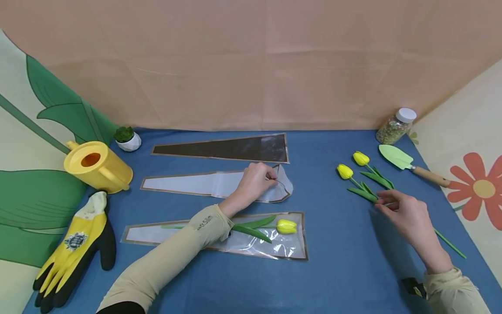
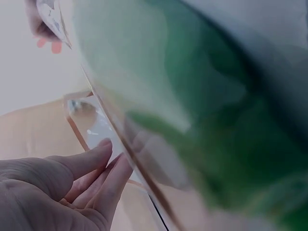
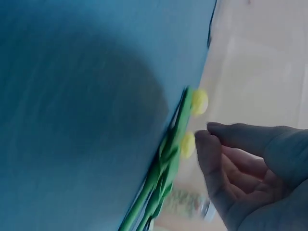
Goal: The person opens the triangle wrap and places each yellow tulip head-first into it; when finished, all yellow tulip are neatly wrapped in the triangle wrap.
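Observation:
My left hand [image 1: 254, 181] pinches the wide right end of the middle flower sleeve [image 1: 188, 184], a white tapered wrapper with a brown border. That end bulges up around the fingers. Below it, under my left forearm, lies a clear-fronted sleeve [image 1: 292, 250] with a yellow tulip [image 1: 286, 226] on or in it; which, I cannot tell. On the right, my right hand [image 1: 405, 213] hovers at the stems of two yellow tulips, one tulip [image 1: 345, 171] beside the other tulip [image 1: 361, 158]. In the right wrist view, thumb and forefinger nearly meet with nothing visible between them.
A black tapered sleeve [image 1: 235, 148] lies at the back. At left are a yellow watering can [image 1: 113, 168], a small potted plant [image 1: 129, 141] and a gardening glove [image 1: 74, 248]. A trowel [image 1: 396, 157] and a lidded jar [image 1: 392, 128] are at far right.

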`<action>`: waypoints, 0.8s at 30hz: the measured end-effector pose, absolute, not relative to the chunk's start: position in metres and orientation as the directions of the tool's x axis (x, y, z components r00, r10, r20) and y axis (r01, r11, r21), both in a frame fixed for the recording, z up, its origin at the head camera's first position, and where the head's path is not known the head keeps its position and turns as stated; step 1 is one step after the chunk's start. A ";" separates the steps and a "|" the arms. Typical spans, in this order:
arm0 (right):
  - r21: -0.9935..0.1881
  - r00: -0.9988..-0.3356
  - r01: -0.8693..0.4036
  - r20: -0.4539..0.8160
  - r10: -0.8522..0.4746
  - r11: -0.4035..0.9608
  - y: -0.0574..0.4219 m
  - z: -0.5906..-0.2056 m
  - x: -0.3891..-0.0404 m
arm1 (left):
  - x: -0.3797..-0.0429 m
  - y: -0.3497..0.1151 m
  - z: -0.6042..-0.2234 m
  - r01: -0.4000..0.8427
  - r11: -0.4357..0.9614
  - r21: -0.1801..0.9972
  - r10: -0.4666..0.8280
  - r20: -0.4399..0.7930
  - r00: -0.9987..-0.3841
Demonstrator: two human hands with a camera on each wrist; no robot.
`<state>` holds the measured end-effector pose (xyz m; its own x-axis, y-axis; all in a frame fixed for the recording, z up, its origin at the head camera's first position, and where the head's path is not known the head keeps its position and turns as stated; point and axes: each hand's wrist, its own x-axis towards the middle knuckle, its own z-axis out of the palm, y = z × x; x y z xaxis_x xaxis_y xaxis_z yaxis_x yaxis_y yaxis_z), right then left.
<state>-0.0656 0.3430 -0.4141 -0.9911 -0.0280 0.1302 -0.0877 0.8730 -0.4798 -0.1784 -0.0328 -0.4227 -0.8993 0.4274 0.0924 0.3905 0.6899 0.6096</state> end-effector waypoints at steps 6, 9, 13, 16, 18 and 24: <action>-0.420 -0.997 0.020 0.062 0.051 0.907 0.368 -0.421 -0.056 | -0.179 -0.032 -0.423 0.399 0.699 0.593 0.428 0.101 -0.898; -0.400 -0.996 0.050 0.044 0.074 0.915 0.375 -0.425 -0.053 | -0.179 -0.031 -0.423 0.402 0.696 0.594 0.432 0.101 -0.896; -0.384 -0.997 0.068 0.004 0.076 0.921 0.384 -0.426 -0.053 | -0.179 -0.031 -0.423 0.403 0.692 0.599 0.433 0.101 -0.895; -0.376 -0.997 0.073 -0.026 0.068 0.924 0.387 -0.426 -0.054 | -0.178 -0.031 -0.423 0.399 0.691 0.603 0.433 0.096 -0.896; -0.371 -0.997 0.076 -0.043 0.065 0.926 0.388 -0.426 -0.055 | -0.178 -0.031 -0.423 0.394 0.690 0.607 0.432 0.092 -0.897; -0.373 -0.993 0.101 -0.097 0.070 0.922 0.390 -0.425 -0.060 | -0.179 -0.032 -0.423 0.386 0.683 0.621 0.426 0.091 -0.900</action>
<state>-0.0598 0.3896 -0.4249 -0.9928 0.0700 -0.0968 0.1014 0.9224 -0.3726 -0.1790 -0.0318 -0.4228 -0.9003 0.4255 0.0914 0.3857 0.6827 0.6206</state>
